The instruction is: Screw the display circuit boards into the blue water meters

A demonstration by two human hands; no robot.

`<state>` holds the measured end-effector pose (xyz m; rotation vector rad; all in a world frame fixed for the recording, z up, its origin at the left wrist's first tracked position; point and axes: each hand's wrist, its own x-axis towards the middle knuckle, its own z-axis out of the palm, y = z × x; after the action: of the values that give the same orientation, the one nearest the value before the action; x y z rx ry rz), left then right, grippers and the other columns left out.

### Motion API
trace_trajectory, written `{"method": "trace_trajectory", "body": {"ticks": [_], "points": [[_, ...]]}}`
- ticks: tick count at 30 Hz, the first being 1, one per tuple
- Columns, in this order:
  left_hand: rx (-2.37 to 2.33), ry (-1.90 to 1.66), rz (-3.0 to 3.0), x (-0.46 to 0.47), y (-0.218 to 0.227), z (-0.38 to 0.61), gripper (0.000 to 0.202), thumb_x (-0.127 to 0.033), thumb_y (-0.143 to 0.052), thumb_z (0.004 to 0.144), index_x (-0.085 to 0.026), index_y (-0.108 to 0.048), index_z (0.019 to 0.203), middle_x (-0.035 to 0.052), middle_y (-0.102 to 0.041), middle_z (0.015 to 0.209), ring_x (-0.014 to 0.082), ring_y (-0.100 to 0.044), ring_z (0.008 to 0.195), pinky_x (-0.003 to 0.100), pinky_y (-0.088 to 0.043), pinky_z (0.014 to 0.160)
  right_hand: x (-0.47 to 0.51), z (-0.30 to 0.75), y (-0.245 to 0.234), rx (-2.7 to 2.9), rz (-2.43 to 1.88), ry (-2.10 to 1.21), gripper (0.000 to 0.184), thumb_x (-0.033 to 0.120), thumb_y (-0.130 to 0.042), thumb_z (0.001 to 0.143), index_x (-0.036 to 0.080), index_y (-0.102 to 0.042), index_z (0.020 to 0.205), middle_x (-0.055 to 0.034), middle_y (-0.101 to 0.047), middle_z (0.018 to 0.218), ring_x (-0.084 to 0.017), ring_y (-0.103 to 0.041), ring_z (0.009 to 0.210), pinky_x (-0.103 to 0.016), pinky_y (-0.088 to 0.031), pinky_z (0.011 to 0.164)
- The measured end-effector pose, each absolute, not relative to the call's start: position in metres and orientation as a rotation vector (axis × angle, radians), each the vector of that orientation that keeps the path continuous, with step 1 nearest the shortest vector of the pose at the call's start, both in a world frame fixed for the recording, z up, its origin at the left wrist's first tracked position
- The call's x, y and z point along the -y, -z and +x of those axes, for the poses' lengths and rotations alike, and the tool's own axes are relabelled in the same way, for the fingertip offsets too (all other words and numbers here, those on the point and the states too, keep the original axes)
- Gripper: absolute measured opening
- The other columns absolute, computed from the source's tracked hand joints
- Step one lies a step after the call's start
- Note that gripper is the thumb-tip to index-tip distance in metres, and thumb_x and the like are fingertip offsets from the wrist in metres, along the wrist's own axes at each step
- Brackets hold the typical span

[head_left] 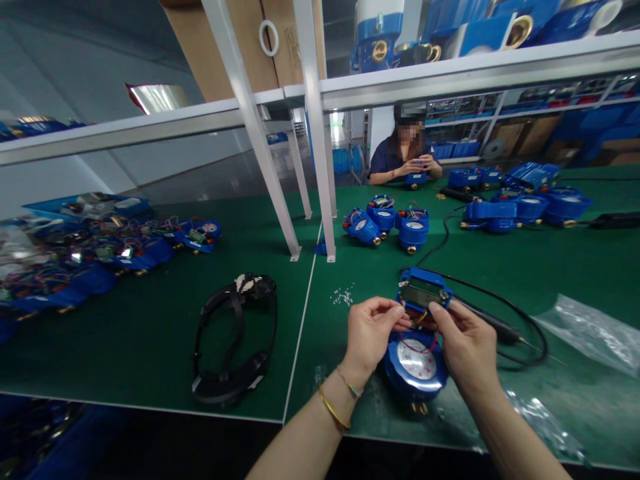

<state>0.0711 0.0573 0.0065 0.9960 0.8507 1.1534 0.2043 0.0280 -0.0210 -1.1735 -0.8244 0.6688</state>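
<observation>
Right in front of me a blue water meter (pixel 416 363) with a round white dial sits on the green tabletop. Above its dial my right hand (pixel 467 333) grips a blue display housing (pixel 424 288) with a grey screen, thumb on its front edge. Thin red and yellow wires (pixel 423 319) run between the housing and the meter. My left hand (pixel 373 330) is pinched at the housing's lower left, by the wires; what lies between its fingertips is too small to make out. Small clear pieces (pixel 343 296) lie scattered beyond my left hand.
A screwdriver-like tool (pixel 493 320) with a black cable lies right of my hands, near a clear plastic bag (pixel 593 333). A black head strap (pixel 234 340) lies left. Shelf posts (pixel 320 133) rise ahead. Several meters (pixel 413 230) stand farther back; a co-worker (pixel 405 157) sits opposite.
</observation>
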Motion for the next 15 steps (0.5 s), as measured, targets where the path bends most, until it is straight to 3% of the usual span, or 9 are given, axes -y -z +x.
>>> {"method": "trace_trajectory", "body": {"ticks": [10,15], "points": [[-0.825,-1.185,1.023,-0.0577,0.0017,0.0733,0.024,-0.032,-0.076,0.073,-0.012,-0.065,0.078,0.0052,-0.072,0.068,0.0152,-0.070,0.061,0.025,-0.058,0.062,-0.0298,0.2043,0.0234,0.794,-1.134,-0.718,0.038,0.045,-0.079,0.072,0.014,-0.074,0.094,-0.0103,-0.071,0.094,-0.022,-0.068,0.073,-0.032,-0.060,0.068],[-0.881,-1.186,1.088,-0.0578,0.0017,0.0746,0.014,-0.025,-0.068,0.079,-0.013,-0.061,0.078,0.0029,-0.069,0.065,0.0127,-0.068,0.056,0.022,-0.056,0.058,-0.0289,0.2023,0.0188,0.775,-1.135,-0.727,0.037,0.045,-0.080,0.071,0.014,-0.075,0.090,-0.0099,-0.072,0.095,-0.021,-0.068,0.073,-0.031,-0.060,0.068]]}}
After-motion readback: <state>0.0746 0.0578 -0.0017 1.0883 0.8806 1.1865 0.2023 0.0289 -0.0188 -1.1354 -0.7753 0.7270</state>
